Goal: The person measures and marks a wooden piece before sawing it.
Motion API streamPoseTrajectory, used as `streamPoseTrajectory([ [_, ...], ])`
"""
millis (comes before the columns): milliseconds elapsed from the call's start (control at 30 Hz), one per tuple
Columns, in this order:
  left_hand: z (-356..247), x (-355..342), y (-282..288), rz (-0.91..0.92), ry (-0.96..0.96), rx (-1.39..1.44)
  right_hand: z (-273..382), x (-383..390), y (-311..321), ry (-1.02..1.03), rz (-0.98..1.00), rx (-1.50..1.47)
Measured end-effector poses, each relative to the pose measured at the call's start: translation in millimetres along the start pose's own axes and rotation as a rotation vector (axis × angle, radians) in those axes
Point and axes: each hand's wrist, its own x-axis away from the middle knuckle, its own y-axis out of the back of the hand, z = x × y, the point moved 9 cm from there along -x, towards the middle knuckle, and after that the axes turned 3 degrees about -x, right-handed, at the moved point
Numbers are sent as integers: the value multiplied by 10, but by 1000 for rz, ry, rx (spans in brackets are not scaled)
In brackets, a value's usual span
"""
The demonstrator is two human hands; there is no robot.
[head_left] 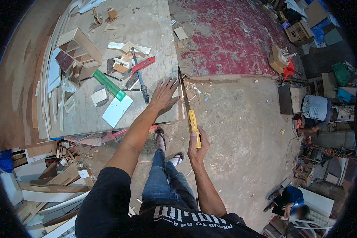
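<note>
My left hand lies flat with fingers spread on the wooden worktable, close to its right edge. In my right hand is the yellow handle of a handsaw. Its dark narrow blade points away from me along the table's right edge, just beside my left fingertips. Thin pale wood strips show between my left hand and the blade. Left of that hand lies a long dark bar-shaped tool, with a red flat piece across it.
A translucent green strip, a white panel and a small wooden shelf unit are on the table. Offcuts pile up at lower left. Two people, one in a grey top and one in blue, are at the right.
</note>
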Motion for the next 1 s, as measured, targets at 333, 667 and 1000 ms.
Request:
streamPoseTrajectory([
  [333,29,-68,63,-18,-16,101,-148,148,27,45,-42,38],
  [667,-18,-92,72,-29,-30,115,-195,134,110,19,-50,72],
  [1000,-32,-58,74,-59,-44,89,-88,30,-17,10,-15,103],
])
